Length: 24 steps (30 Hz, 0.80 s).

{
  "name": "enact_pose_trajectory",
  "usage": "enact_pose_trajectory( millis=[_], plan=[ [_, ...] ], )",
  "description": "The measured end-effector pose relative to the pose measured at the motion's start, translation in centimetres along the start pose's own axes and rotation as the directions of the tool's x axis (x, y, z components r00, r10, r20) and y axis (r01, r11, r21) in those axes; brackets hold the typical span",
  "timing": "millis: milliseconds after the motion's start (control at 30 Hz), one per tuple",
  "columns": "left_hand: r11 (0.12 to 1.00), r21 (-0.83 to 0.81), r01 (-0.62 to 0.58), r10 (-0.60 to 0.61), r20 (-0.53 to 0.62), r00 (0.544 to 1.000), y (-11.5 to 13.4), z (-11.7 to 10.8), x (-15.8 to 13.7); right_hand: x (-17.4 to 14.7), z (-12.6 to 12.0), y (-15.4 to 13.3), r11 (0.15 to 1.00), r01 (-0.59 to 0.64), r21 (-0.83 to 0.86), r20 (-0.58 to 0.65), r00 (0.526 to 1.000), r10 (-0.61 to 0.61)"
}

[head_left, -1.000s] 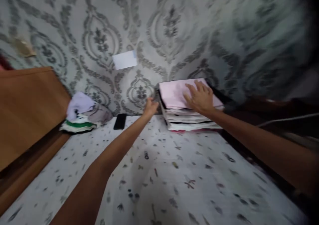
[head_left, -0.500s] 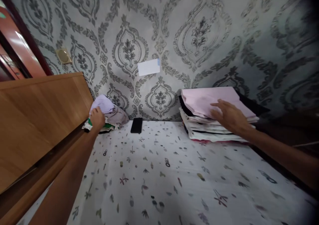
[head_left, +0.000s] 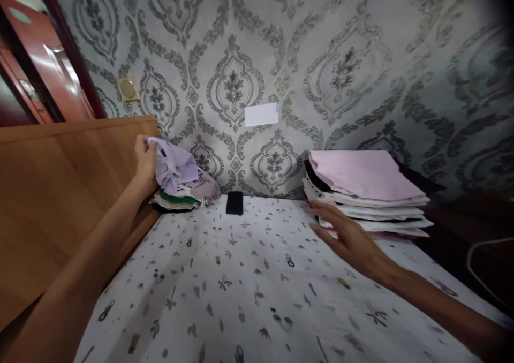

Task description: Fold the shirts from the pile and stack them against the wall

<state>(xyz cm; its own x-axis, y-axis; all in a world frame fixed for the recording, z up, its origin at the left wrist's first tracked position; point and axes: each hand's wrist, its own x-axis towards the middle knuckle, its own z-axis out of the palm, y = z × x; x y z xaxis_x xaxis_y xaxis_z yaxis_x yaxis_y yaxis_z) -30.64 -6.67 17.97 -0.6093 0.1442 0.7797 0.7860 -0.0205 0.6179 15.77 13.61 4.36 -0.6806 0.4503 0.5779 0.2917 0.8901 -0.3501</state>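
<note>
My left hand (head_left: 145, 159) pinches one corner of a lavender cloth (head_left: 176, 162) and holds that corner up. The rest of the cloth droops onto a loose heap of clothes (head_left: 204, 188), where green, white, greyish and black pieces show. My right hand (head_left: 345, 240) hovers with fingers apart in front of a stack of folded clothes, holding nothing. On top of that stack lies a folded pink cloth (head_left: 357, 173), with black and white folded pieces (head_left: 385, 213) below it. Whether my right fingertips touch the stack's lower edge I cannot tell.
A black phone (head_left: 235, 203) lies on the patterned white sheet (head_left: 257, 282) near the wall. A wooden board (head_left: 72, 191) borders the left side. On the wallpaper are a white paper label (head_left: 262, 114) and a round switch plate (head_left: 128, 89). A white cable (head_left: 469, 261) curves at right.
My left hand has lifted a corner of the lavender cloth up and to the left. My right hand has come down from the pink cloth to in front of the stack. The view has shifted left.
</note>
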Motion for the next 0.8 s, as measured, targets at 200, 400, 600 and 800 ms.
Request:
enact_pose_trajectory(
  millis=[200,400,600,800],
  plan=[
    [0.888,-0.449,0.097,0.153,0.488,0.859,11.2,-0.3,-5.2,3.3,1.6,-14.6,0.913,0.092,0.397,0.046,0.992,-0.12],
    [0.813,-0.563,0.147,0.376,0.702,0.605,17.3,-0.8,-16.0,3.9,2.7,-18.8,0.822,-0.034,0.569,0.074,0.997,-0.01],
    [0.974,-0.225,-0.03,0.208,0.833,0.512,9.4,-4.9,-28.1,-1.7,-0.5,-16.0,0.798,-0.092,0.595,-0.018,0.992,0.128],
    [0.921,0.342,-0.186,-0.159,0.767,0.622,1.1,-8.2,-28.4,-6.4,-6.6,-17.2,0.814,-0.055,0.578,-0.204,0.956,0.21]
  ],
)
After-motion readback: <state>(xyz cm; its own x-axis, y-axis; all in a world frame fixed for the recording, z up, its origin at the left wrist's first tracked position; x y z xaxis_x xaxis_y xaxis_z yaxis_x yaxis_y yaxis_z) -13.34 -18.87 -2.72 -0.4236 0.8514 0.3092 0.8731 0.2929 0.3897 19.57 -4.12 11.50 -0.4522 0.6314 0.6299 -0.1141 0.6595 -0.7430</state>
